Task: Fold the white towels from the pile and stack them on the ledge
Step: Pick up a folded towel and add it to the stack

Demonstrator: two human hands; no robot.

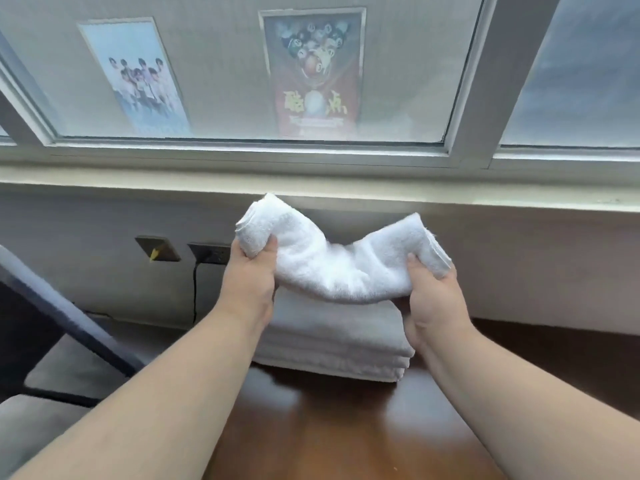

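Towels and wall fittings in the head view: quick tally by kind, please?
Towel held in both hands: 1, left hand, right hand
Folded towel stack: 1, layers too blurred to count
Posters: 2
Wall plates: 2
Total: 6

seen from above the hands: folded white towel (341, 261) held in the air, sagging in the middle, left hand (250, 275) pinching its left end, right hand (433, 299) gripping its right end. directly below, stack of folded white towels (332, 344) resting on a dark wooden table (346, 427). behind, pale window ledge (450, 194) under a window (242, 64) showing two posters. wall outlets (207, 253) at left, with a black cord hanging down. grey chair (52, 323) at far left.
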